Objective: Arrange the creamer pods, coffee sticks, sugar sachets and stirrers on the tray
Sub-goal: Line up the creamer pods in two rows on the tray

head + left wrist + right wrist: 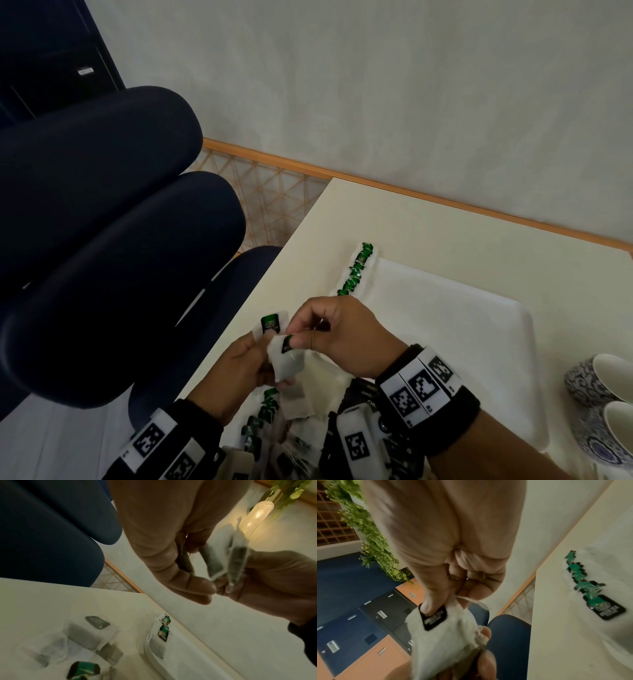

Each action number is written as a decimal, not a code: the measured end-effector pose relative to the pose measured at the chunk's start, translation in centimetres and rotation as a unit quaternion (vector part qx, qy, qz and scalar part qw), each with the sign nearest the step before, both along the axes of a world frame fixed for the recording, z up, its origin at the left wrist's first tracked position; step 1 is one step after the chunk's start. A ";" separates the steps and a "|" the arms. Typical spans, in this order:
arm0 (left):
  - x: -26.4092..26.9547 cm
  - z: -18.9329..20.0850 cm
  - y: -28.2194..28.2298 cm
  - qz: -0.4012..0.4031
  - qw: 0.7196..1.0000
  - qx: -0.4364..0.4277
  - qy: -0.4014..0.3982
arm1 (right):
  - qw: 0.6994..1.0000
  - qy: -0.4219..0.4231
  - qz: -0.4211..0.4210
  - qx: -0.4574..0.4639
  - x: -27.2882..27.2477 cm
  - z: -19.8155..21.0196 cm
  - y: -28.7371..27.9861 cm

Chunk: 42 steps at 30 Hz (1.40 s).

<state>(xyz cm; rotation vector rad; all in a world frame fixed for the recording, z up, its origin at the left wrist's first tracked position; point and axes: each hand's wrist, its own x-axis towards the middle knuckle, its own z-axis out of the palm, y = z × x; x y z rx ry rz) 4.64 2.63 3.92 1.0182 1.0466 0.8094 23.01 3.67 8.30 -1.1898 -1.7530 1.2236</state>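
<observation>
The items here are white tea bags with green-and-black tags. Above the table's left edge, my left hand [263, 353] grips two tea bags [286, 365], and one tag [270, 323] sticks up. My right hand [297, 337] pinches the other tag [287, 343] between thumb and forefinger. In the right wrist view the thumb presses the black tag [433, 616] on the tea bag [443, 646]. The left wrist view shows both held tea bags [237, 555] edge-on between the hands. A row of tea bags [356, 270] lies along the left edge of the white tray [462, 325].
Several loose tea bags [270, 411] lie on the cream table [445, 226] below my hands, seen also as loose tea bags [85, 632] from the left wrist. Two blue-patterned cups [582, 380] stand right of the tray. Dark blue chairs [102, 240] stand close at the left.
</observation>
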 end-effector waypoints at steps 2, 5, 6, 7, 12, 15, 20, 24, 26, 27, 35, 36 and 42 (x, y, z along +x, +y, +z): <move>0.1 0.1 0.1 -0.018 1.000 0.004 0.009 | 0.999 -0.027 -0.012 0.032 -0.1 -0.2 0.3; 0.3 0.5 0.0 -0.034 0.999 -0.003 0.008 | 0.998 -0.051 -0.015 0.028 -0.2 -0.7 0.5; 0.4 0.6 -0.1 -0.042 0.999 -0.001 0.011 | 0.999 -0.048 -0.015 0.019 -0.3 -0.9 0.5; 0.5 0.8 -0.1 -0.052 0.999 0.002 0.017 | 0.999 -0.037 -0.019 0.009 -0.4 -1.1 0.5; 0.6 0.4 0.0 -0.095 0.995 -0.001 0.029 | 0.999 -0.016 -0.047 0.007 -0.4 -1.7 0.7; 0.8 0.1 0.2 -0.106 0.993 0.020 0.045 | 0.998 -0.021 -0.053 0.009 -0.2 -1.9 0.9; 1.7 -0.2 1.1 -0.107 0.960 0.181 0.183 | 0.997 -0.016 -0.076 0.014 0.5 -2.9 0.9; 2.4 -0.7 2.6 0.002 0.932 0.207 0.298 | 0.992 -0.011 -0.122 0.019 1.2 -3.5 1.0; 3.0 -0.8 3.7 0.008 0.938 0.199 0.285 | 0.988 0.006 -0.152 0.017 1.5 -3.5 1.3; 3.4 -0.7 4.4 0.015 0.946 0.188 0.264 | 0.986 0.008 -0.164 0.011 1.8 -3.5 1.5; 6.2 -1.2 8.2 -0.016 0.977 0.109 0.183 | 0.964 -0.160 -0.212 -0.005 4.5 -5.8 3.2; 6.3 -1.7 8.3 -0.037 0.974 0.102 0.200 | 0.963 -0.171 -0.206 -0.023 4.7 -6.3 3.2; 6.0 -5.5 8.9 -0.142 0.912 0.034 0.383 | 0.951 -0.252 -0.129 -0.125 5.4 -10.4 2.2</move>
